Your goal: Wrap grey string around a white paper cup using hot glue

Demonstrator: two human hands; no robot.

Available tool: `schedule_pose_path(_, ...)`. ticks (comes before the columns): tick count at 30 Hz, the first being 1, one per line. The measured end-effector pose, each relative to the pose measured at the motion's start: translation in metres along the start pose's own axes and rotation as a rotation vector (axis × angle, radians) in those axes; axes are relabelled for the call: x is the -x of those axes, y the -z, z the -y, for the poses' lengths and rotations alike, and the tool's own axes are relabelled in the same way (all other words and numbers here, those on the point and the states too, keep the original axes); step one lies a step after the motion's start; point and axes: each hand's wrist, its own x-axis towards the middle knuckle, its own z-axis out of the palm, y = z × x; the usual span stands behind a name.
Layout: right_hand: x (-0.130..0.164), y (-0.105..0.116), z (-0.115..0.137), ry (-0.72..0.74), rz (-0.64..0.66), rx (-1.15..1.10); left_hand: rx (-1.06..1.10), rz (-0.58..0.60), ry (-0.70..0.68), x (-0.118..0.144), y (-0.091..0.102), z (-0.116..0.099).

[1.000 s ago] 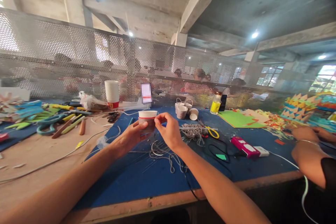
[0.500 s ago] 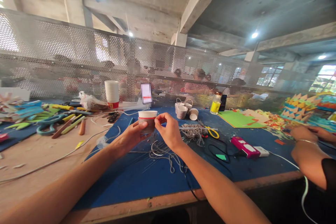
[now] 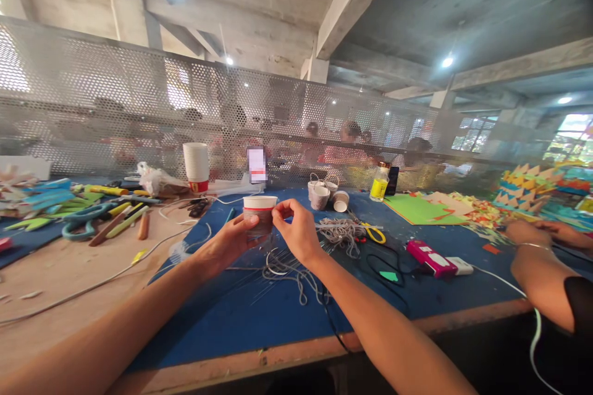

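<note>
The left hand [image 3: 227, 241] grips the paper cup [image 3: 260, 205], thumb on its near side, holding it upright above the blue part of the tabletop [image 3: 217, 327]; the cup shows a white rim, a red stripe and a grey lower wall. The right hand [image 3: 299, 231] has thumb and forefinger pinched closed at the cup's 3 o'clock side; whether a strand lies between them is too small to tell. From the cup, loose grey cord [image 3: 302, 293] trails at 5 o'clock, and a tangled cord bundle [image 3: 340, 229] lies at 3 o'clock, beside yellow-handled scissors [image 3: 374, 234]. Small grey cups [image 3: 320, 196] cluster at 2 o'clock, one on its side. A lit phone [image 3: 257, 163] stands at 12, a white cup stack [image 3: 196, 160] near 10, and blue-handled scissors [image 3: 79, 231] at 9. Well apart, towards 3 o'clock, is a co-worker's hand [image 3: 525, 232].
</note>
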Motion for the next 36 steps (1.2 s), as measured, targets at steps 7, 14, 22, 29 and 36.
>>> schedule_pose_path(7, -0.001, 0.002, 0.0, -0.055, 0.042, -0.066, -0.001, 0.017, -0.005, -0.004, 0.008, 0.004)
schedule_pose_path(14, -0.003, 0.002, -0.002, -0.137, 0.065, -0.165, 0.009, 0.033, 0.007, -0.003, 0.007, 0.003)
schedule_pose_path(22, -0.004, 0.0, -0.004, -0.211, 0.06, -0.29, 0.044, 0.052, 0.043, 0.0, 0.005, 0.0)
schedule_pose_path(29, -0.006, -0.001, -0.01, -0.219, 0.07, -0.324, -0.01, 0.029, 0.072, 0.001, 0.004, -0.002)
schedule_pose_path(36, -0.007, 0.0, -0.01, -0.274, 0.085, -0.289, -0.088, -0.009, 0.03, -0.001, 0.003, -0.001)
